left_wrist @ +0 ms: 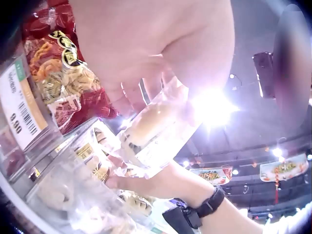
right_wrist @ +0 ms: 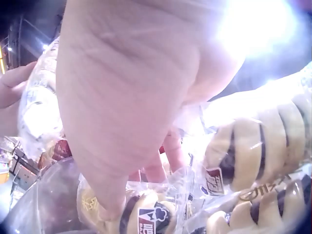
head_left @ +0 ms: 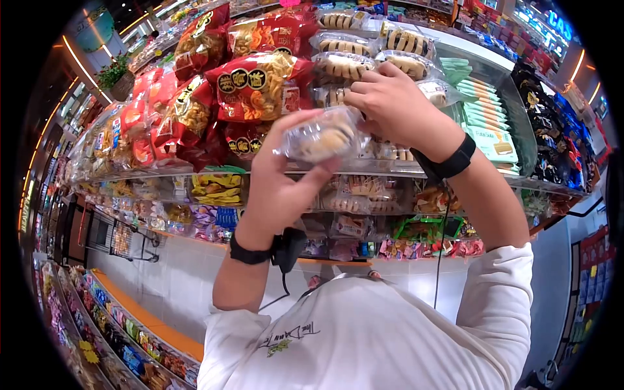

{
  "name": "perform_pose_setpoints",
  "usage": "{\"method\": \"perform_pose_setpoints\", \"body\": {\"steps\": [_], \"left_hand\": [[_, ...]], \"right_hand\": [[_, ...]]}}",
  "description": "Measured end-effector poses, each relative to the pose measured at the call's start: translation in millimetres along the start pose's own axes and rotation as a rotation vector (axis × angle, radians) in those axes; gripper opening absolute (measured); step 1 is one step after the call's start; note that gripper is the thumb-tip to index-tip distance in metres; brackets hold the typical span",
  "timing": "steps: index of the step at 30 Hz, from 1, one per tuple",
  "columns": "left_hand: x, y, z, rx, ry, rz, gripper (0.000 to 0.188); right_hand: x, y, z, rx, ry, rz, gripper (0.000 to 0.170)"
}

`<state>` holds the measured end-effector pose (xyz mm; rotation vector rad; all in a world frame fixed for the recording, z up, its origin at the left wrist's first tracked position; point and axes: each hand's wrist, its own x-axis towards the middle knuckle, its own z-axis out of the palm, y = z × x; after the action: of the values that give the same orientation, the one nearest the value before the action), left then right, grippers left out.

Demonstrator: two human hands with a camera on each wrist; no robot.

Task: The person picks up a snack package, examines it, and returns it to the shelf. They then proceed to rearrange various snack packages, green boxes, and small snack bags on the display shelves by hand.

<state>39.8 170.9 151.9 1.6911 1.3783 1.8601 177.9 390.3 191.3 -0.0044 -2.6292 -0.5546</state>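
My left hand grips a clear-wrapped pack of filled bread, thumb below and fingers above, raised in front of the shelf. The left wrist view shows the same pack tilted under the palm. Just to its right, my right hand reaches down among stacked packs of dark-striped bread. Its thumb and fingers lie around one bread pack with a dark-and-red label, in the right wrist view. More striped packs lie close beside that hand.
Red snack bags are piled left of the bread. Pale green packets fill a compartment on the right. A clear shelf edge runs along the front, with lower shelves beneath. A cable hangs from the right wrist; a shopping cart stands behind left.
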Motion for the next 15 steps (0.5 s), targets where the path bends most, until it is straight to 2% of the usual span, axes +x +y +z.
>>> {"method": "perform_pose_setpoints", "body": {"steps": [5, 9, 12, 15], "left_hand": [[25.9, -4.5, 8.3, -0.116, 0.001, -0.202, 0.058], [27.1, -11.2, 17.1, 0.01, 0.066, -0.202, 0.057], [26.5, 0.1, 20.1, 0.27, 0.006, -0.208, 0.05], [21.4, 8.0, 25.5, 0.867, -0.067, 0.196, 0.046]], "right_hand": [[2.4, 18.6, 10.9, 0.121, 0.035, 0.027, 0.03], [10.5, 28.5, 14.3, 0.22, -0.012, 0.045, 0.035], [14.9, 27.8, -0.1, 0.308, -0.173, 0.116, 0.031], [14.3, 33.4, 16.8, 0.306, -0.069, 0.069, 0.033]]}}
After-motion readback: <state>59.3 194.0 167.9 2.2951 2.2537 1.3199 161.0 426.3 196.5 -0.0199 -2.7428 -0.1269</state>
